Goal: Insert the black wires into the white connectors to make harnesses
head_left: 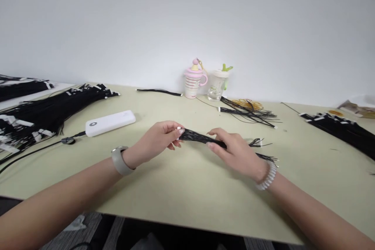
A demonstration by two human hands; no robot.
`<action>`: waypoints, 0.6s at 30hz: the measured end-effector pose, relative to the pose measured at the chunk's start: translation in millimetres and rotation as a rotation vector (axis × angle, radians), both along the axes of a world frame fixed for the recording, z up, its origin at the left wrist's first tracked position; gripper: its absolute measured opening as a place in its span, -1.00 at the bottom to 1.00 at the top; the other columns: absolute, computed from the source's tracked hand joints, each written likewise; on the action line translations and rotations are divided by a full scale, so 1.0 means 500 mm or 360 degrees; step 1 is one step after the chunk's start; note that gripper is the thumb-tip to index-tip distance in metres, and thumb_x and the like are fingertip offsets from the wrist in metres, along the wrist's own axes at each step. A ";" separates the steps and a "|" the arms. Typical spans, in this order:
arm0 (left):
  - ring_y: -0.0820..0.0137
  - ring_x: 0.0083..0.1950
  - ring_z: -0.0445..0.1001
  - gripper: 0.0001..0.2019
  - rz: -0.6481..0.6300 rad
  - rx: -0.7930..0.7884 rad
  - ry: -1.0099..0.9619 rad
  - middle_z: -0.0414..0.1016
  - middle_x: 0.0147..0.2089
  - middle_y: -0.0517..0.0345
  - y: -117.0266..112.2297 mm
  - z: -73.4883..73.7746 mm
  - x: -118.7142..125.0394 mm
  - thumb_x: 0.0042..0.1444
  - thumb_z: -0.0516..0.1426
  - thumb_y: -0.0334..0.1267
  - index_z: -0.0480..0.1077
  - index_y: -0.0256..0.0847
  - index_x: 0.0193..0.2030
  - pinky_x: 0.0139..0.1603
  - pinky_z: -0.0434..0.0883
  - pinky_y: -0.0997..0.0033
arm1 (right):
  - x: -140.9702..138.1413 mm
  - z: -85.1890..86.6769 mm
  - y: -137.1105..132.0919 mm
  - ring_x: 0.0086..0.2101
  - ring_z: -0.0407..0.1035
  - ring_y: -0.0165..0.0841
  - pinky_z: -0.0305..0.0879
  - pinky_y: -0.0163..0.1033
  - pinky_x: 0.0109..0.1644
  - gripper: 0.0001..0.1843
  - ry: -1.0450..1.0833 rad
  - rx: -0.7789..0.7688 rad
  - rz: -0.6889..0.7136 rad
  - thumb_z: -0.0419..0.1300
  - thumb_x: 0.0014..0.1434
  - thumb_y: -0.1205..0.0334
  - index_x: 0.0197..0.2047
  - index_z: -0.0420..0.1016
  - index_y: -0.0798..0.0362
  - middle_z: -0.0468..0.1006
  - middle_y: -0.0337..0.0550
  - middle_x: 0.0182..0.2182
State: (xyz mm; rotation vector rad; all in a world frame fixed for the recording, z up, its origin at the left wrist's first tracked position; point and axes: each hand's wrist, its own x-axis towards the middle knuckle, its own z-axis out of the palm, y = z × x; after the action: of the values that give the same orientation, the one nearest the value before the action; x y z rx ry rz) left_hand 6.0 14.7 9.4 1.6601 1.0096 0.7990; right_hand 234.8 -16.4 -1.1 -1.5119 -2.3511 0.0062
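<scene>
Firstly, table room (head view): bare pale-green table [175, 195] between the hands and the near edge; back edge runs along a plain white wall [146, 27].
Wire bundle [193, 136]: over mid-table, stretched between both hands; thin black strands, white connector at left, loose tips splaying past the right wrist.
Left hand [164, 136]: thumb and fingers pinched on the bundle's connector end.
Right hand [236, 150]: half curled over the strands, thumb and forefinger parted; cannot tell whether it grips.
Side piles: left wire pile [49, 105] and right wire pile [342, 129], black, white-tipped, near the table's sides.
Power bank [111, 123]: smooth white slab, rounded corners, black cable attached; just beyond the left wrist.
Rubber bands [247, 104]: yellowish tangle behind loose wires [249, 115].
Striped mug [191, 86]: pink lid and handle; lettering too small to read.
Clear tumbler [215, 88]: pale lid, green straw; "ELLO" legible on its label.
</scene>
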 end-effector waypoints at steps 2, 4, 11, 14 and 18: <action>0.57 -0.51 0.38 -0.72 -0.0004 0.0031 -0.0024 0.38 -0.52 0.22 -0.009 -0.001 0.003 0.05 0.07 -0.10 0.38 -0.25 -0.18 -0.52 0.37 0.61 | 0.001 0.008 -0.002 -0.47 0.31 -0.45 0.12 -0.35 -0.39 -0.65 0.0082 -0.0102 0.0114 -0.06 0.20 -0.01 -0.08 0.31 0.02 0.46 -0.24 -0.43; 0.55 -0.52 0.40 -0.72 -0.0027 -0.0005 -0.0076 0.39 -0.54 0.23 -0.020 0.001 0.007 0.05 0.08 -0.13 0.39 -0.22 -0.15 -0.53 0.40 0.58 | 0.002 0.008 -0.004 -0.45 0.31 -0.45 0.13 -0.35 -0.37 -0.69 -0.0018 -0.0103 0.0238 -0.04 0.21 0.08 -0.08 0.36 0.00 0.47 -0.23 -0.40; 0.47 -0.19 0.45 -0.73 0.0023 0.0112 -0.0189 0.41 -0.03 0.10 -0.028 -0.009 0.010 -0.01 0.14 -0.15 0.40 -0.22 -0.18 -0.13 0.45 0.44 | 0.010 0.000 -0.007 -0.34 0.29 -0.34 0.17 -0.26 -0.37 -0.56 -0.0420 0.0601 0.0042 -0.08 0.16 0.37 0.07 0.34 -0.04 0.43 -0.03 -0.19; 0.53 -0.28 0.44 -0.52 0.0107 0.0048 -0.0155 0.43 -0.16 0.15 -0.020 -0.023 0.007 -0.08 0.21 -0.26 0.25 -0.14 0.03 -0.23 0.44 0.50 | 0.011 0.008 -0.011 -0.30 0.31 -0.36 0.23 -0.26 -0.27 -0.57 -0.0159 0.0250 0.0283 0.00 0.18 0.19 0.12 0.28 -0.02 0.44 -0.08 -0.18; 0.58 -0.42 0.41 -0.54 -0.0008 -0.0203 -0.0121 0.36 -0.46 0.29 -0.021 -0.036 0.013 -0.12 0.23 -0.28 0.25 -0.20 -0.04 -0.35 0.42 0.56 | 0.000 0.013 -0.018 -0.38 0.32 -0.47 0.23 -0.38 -0.32 -0.67 0.0440 -0.0338 0.0477 -0.02 0.21 0.09 -0.06 0.42 0.02 0.48 -0.19 -0.31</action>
State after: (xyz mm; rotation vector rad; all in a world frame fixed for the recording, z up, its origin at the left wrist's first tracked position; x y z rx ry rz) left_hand 12.6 4.1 -8.5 1.5124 0.9827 0.7730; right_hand 234.6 -25.7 5.3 -1.1408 -2.3782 0.5180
